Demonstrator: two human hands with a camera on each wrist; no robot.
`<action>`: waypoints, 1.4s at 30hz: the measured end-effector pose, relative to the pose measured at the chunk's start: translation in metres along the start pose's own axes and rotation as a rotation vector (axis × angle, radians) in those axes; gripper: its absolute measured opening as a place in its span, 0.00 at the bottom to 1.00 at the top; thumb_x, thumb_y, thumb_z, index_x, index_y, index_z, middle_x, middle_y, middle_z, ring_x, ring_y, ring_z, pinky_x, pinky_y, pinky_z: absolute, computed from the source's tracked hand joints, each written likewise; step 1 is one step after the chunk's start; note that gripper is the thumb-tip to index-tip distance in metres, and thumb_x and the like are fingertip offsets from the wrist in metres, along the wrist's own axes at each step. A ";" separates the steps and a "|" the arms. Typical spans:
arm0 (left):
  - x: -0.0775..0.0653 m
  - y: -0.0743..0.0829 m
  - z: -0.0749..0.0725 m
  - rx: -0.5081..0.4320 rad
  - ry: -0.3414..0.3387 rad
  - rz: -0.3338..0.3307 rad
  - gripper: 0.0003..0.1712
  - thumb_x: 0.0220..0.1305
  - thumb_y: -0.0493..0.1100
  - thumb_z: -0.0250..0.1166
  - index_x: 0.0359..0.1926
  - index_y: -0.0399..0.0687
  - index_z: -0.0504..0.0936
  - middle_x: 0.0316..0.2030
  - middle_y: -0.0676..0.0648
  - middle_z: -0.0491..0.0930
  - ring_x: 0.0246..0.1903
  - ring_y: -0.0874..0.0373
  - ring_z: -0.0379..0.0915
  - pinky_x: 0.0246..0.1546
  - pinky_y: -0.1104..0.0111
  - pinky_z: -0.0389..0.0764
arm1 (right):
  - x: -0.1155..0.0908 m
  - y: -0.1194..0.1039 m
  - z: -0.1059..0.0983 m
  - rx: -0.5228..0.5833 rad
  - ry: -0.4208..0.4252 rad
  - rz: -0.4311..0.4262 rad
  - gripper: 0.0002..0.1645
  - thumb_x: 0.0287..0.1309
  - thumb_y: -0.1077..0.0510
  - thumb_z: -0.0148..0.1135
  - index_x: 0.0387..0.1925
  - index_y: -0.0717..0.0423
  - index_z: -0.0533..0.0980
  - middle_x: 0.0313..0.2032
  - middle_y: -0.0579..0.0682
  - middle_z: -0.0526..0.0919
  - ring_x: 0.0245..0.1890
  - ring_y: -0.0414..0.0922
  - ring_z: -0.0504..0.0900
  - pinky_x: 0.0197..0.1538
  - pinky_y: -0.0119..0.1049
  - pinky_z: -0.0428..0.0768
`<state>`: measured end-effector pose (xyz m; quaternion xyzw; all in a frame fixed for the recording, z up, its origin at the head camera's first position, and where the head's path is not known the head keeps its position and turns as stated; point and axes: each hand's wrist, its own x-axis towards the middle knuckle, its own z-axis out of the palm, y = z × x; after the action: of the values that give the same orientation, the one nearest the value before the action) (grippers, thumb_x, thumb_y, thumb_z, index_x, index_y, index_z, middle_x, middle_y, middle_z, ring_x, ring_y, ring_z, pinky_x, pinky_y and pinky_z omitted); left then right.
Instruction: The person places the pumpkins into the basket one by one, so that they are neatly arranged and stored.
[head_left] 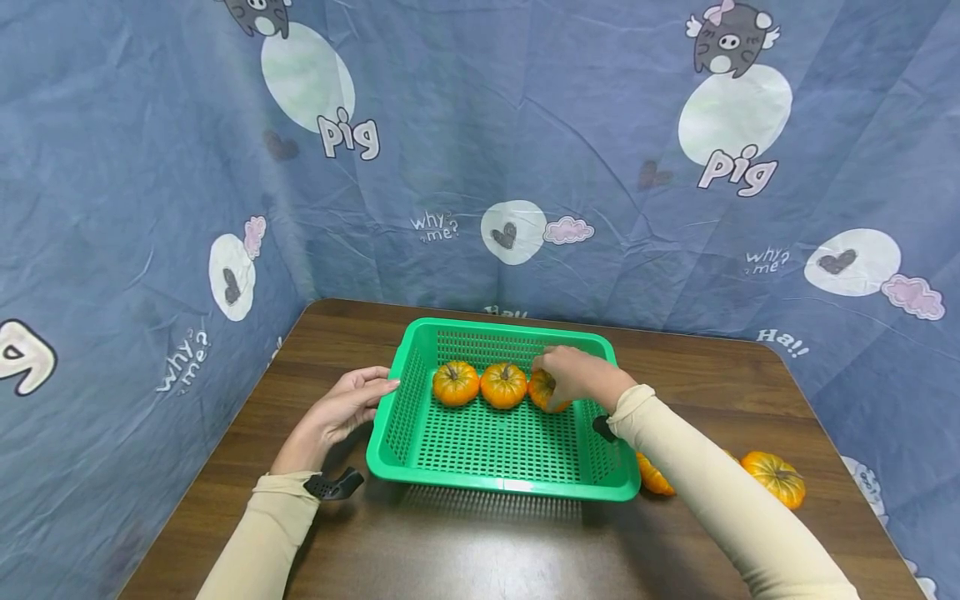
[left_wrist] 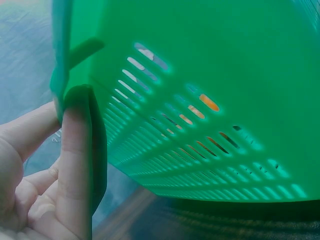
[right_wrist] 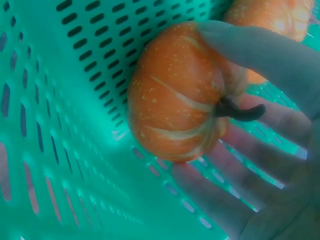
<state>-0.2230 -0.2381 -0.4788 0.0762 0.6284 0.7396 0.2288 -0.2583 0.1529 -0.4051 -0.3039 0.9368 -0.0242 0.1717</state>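
Observation:
A green plastic basket (head_left: pixel 480 477) with slotted walls stands on the table. Inside, along its far side, two small orange pumpkins (head_left: pixel 455 384) (head_left: pixel 503 386) sit side by side. To their right is a third pumpkin (right_wrist: pixel 175 100), stem sideways in the right wrist view. My right hand (head_left: pixel 577 373) holds it, thumb on one side and fingers on the other; the hand partly covers it in the head view. At the basket's left rim, my left hand (head_left: pixel 348 407) grips the edge between thumb and fingers.
On the brown wooden table (head_left: pixel 480 550), more pumpkins (head_left: pixel 774 479) (head_left: pixel 655 477) lie right of the basket, partly hidden by the right sleeve (head_left: pixel 720 492). A blue printed cloth (head_left: pixel 450 150) hangs behind and at the sides.

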 end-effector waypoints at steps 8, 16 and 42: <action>0.000 0.000 0.000 -0.004 -0.004 0.004 0.12 0.79 0.38 0.57 0.58 0.40 0.73 0.42 0.52 0.86 0.39 0.63 0.88 0.40 0.69 0.91 | -0.002 0.000 -0.005 0.057 -0.008 0.000 0.39 0.55 0.56 0.79 0.67 0.57 0.75 0.64 0.59 0.78 0.54 0.53 0.82 0.52 0.45 0.87; 0.000 0.000 0.000 -0.006 -0.006 0.006 0.12 0.79 0.38 0.57 0.58 0.40 0.73 0.42 0.52 0.86 0.39 0.63 0.88 0.40 0.69 0.91 | -0.010 0.002 -0.013 0.123 0.013 0.005 0.39 0.58 0.55 0.77 0.69 0.55 0.73 0.70 0.59 0.74 0.68 0.59 0.75 0.62 0.52 0.84; 0.002 -0.002 -0.002 -0.003 0.001 0.006 0.13 0.79 0.38 0.57 0.59 0.39 0.72 0.42 0.53 0.86 0.39 0.64 0.88 0.39 0.70 0.91 | -0.052 0.022 -0.032 0.205 0.153 0.034 0.42 0.58 0.51 0.77 0.71 0.56 0.72 0.73 0.60 0.71 0.76 0.64 0.62 0.75 0.68 0.65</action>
<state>-0.2249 -0.2388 -0.4817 0.0774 0.6272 0.7413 0.2263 -0.2417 0.1988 -0.3620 -0.2659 0.9449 -0.1398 0.1304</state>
